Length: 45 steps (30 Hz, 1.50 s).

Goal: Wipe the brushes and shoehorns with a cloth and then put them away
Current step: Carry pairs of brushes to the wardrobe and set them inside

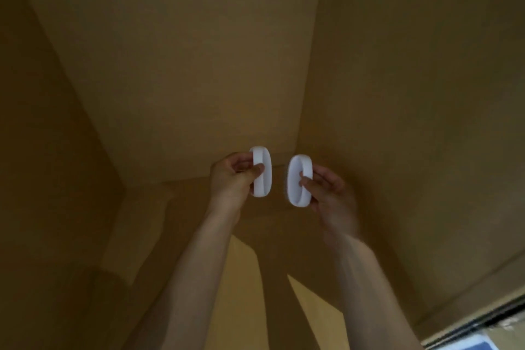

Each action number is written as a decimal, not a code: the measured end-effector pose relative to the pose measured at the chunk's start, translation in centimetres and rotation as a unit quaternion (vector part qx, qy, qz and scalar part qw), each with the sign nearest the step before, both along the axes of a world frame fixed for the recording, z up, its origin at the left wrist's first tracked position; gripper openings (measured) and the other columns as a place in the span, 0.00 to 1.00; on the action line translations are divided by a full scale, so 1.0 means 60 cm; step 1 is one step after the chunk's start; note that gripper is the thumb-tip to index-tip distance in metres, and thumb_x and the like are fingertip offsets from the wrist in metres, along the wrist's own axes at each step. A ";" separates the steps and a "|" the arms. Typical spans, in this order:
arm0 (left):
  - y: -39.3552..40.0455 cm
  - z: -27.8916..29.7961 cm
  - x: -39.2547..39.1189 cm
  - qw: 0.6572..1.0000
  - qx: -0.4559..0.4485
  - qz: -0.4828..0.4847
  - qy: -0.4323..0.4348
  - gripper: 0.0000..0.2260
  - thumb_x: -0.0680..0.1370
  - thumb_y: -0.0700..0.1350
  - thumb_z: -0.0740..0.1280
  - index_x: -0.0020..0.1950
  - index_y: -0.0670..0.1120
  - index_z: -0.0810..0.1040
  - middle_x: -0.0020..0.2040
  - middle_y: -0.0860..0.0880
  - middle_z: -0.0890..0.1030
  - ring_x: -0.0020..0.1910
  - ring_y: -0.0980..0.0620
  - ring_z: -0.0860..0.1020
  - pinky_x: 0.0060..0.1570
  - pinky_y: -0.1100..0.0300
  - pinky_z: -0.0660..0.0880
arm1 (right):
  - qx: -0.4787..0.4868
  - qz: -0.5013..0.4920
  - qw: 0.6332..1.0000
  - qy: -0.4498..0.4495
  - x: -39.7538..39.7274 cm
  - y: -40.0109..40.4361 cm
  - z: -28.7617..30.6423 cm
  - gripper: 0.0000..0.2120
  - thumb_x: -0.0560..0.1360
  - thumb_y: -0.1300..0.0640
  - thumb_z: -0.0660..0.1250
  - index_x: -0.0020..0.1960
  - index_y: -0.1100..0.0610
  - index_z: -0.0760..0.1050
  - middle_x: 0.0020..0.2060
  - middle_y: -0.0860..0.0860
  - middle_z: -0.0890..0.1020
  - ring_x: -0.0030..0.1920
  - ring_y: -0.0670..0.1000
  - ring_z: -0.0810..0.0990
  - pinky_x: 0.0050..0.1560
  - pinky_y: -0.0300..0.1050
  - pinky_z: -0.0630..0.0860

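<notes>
Each hand, left hand [231,177] and right hand [326,192], pinches a white brush [262,172], probably light, stiff plastic, by its rim.

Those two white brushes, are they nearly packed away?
Nearly. The left hand holds one white brush, the right hand the other white brush, both above the cardboard box floor. No cloth shows. Setting them down remains.

Brown cardboard box [176,65] walls all around (dim inside), sunlit patch [241,278] below.
</notes>
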<state>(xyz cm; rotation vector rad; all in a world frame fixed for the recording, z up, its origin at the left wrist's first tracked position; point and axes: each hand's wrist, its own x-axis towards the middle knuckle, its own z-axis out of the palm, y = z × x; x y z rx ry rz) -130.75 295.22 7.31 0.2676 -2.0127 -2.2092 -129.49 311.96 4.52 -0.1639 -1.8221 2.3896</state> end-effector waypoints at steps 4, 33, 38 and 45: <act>-0.017 -0.018 -0.064 0.998 -0.015 0.030 -0.052 0.12 0.75 0.34 0.72 0.57 0.40 0.80 0.54 0.38 0.83 0.50 0.40 0.83 0.41 0.47 0.80 | -0.012 0.011 1.000 -0.007 -0.024 0.005 -0.010 0.13 0.74 0.66 0.72 0.54 0.50 0.82 0.49 0.49 0.87 0.52 0.49 0.85 0.53 0.48 0.80; 0.001 -0.057 -0.090 0.847 -0.470 -0.193 0.157 0.47 0.64 0.56 0.80 0.77 0.52 0.61 0.76 0.52 0.64 0.73 0.54 0.62 0.71 0.56 0.63 | -0.001 0.045 0.998 -0.043 -0.079 0.019 -0.035 0.14 0.78 0.70 0.65 0.56 0.55 0.82 0.45 0.49 0.87 0.45 0.45 0.86 0.41 0.38 0.81; 0.029 -0.076 -0.081 0.802 -0.545 -0.179 0.166 0.54 0.58 0.60 0.80 0.77 0.55 0.55 0.74 0.56 0.63 0.71 0.56 0.59 0.70 0.53 0.56 | -0.009 0.040 0.998 -0.049 -0.080 0.013 -0.035 0.15 0.77 0.71 0.65 0.54 0.54 0.80 0.43 0.47 0.87 0.44 0.45 0.85 0.44 0.39 0.82; 0.042 -0.089 -0.090 0.807 -0.528 -0.139 0.226 0.44 0.61 0.60 0.77 0.73 0.55 0.63 0.67 0.57 0.70 0.67 0.54 0.67 0.63 0.55 0.61 | -0.017 0.039 0.998 -0.053 -0.075 0.013 -0.027 0.15 0.77 0.72 0.64 0.54 0.54 0.80 0.41 0.46 0.86 0.42 0.43 0.85 0.43 0.37 0.82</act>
